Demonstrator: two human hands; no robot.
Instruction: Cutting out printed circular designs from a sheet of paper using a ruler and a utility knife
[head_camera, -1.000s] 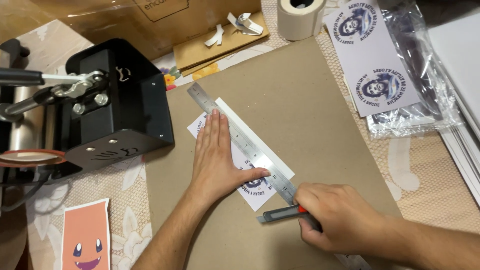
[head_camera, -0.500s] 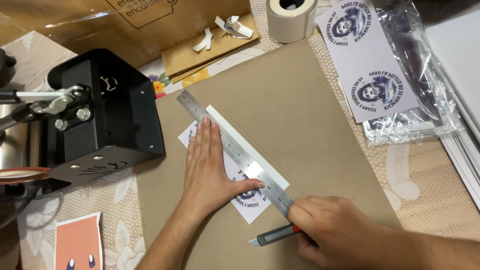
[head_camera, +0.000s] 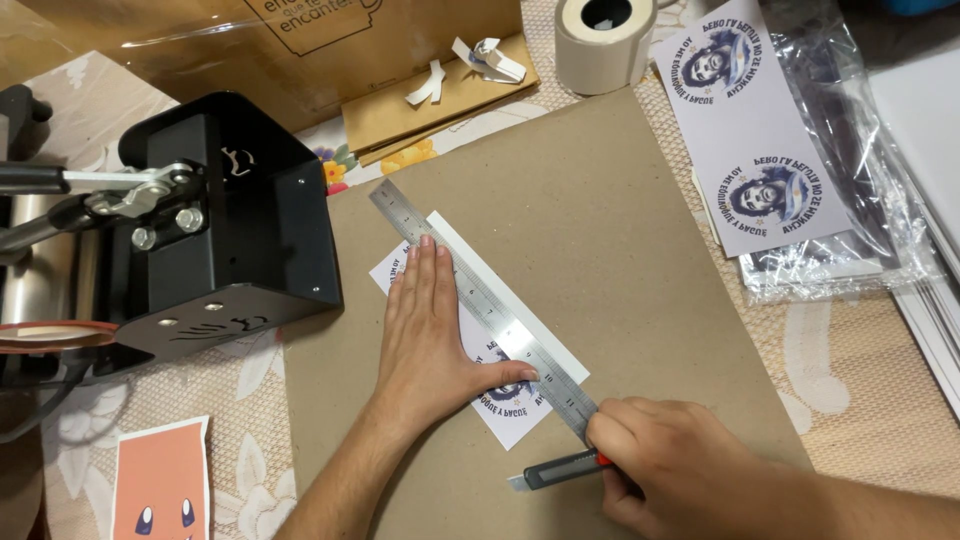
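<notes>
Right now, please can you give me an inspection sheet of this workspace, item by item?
Surface: brown cardboard sheet on a floral tablecloth.
Job's things: steel ruler lying diagonally across a printed paper sheet; utility knife at the ruler's near end.
Clutter: tape roll, printed sheets, plastic bag, paper scraps, orange cartoon print.
Hands: left hand flat on paper and ruler; right hand grips the knife.
Cables: nothing seen.
Surroundings: black press machine, cardboard box.
</notes>
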